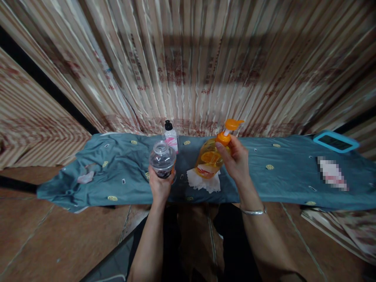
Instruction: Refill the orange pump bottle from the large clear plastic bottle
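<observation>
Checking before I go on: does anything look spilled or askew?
I see no spill. The pump bottle leans rather than standing straight, the right hand at its neck; the clear bottle in the left hand looks uncapped.

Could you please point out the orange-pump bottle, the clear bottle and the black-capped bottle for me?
Orange-pump bottle [210,154]: head view, on its yellow body.
Clear bottle [162,158]: head view, on its transparent upper body.
Black-capped bottle [171,138]: head view, on its front below the cap.
</observation>
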Available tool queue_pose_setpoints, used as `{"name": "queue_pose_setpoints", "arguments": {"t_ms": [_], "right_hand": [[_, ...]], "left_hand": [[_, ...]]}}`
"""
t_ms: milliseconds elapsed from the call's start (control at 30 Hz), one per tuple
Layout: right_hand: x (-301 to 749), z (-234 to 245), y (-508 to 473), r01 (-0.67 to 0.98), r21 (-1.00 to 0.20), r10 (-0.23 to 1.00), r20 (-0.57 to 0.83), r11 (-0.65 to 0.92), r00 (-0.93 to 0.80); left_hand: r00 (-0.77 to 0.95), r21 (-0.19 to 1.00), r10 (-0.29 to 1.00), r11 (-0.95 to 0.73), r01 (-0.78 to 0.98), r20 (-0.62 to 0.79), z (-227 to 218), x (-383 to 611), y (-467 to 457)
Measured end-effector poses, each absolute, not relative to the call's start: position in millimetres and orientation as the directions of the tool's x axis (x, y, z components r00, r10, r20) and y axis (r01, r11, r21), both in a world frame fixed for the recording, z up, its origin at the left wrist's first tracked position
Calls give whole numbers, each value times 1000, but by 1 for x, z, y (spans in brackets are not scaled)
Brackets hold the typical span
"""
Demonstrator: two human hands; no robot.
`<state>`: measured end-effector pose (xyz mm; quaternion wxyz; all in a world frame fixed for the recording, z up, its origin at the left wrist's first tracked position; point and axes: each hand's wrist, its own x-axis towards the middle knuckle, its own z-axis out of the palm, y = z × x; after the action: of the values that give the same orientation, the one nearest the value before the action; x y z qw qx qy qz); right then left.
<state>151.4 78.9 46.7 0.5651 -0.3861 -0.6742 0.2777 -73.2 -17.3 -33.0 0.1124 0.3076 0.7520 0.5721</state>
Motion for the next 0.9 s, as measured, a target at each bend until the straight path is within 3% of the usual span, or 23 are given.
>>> {"name": "queue_pose_setpoints", "arguments": {"t_ms": [300, 533, 633, 733, 800, 900], "right_hand": [[148, 35, 84, 212, -813, 840, 530, 543, -120], [149, 37, 84, 168, -833, 849, 511, 527, -134], [148, 36, 85, 131, -849, 859, 501, 512, -108], [147, 35, 87, 85, -856, 860, 505, 510, -76], [147, 35, 90, 62, -860, 862, 503, 506, -63], [147, 33, 93, 49, -866, 867, 495, 498, -61]], "left_hand": [[-767, 931, 610, 127, 341, 198, -44, -76, -19], [-712, 915, 610, -56, 399, 348, -46, -78, -33], [-682, 840, 525, -131, 527, 510, -20, -74, -50], [-490, 638, 437, -313, 703, 754, 8, -52, -65], [-346, 581, 524, -390, 714, 778, 18, -30, -64], [-251, 728, 767, -372, 576, 590, 11, 2, -40]]}}
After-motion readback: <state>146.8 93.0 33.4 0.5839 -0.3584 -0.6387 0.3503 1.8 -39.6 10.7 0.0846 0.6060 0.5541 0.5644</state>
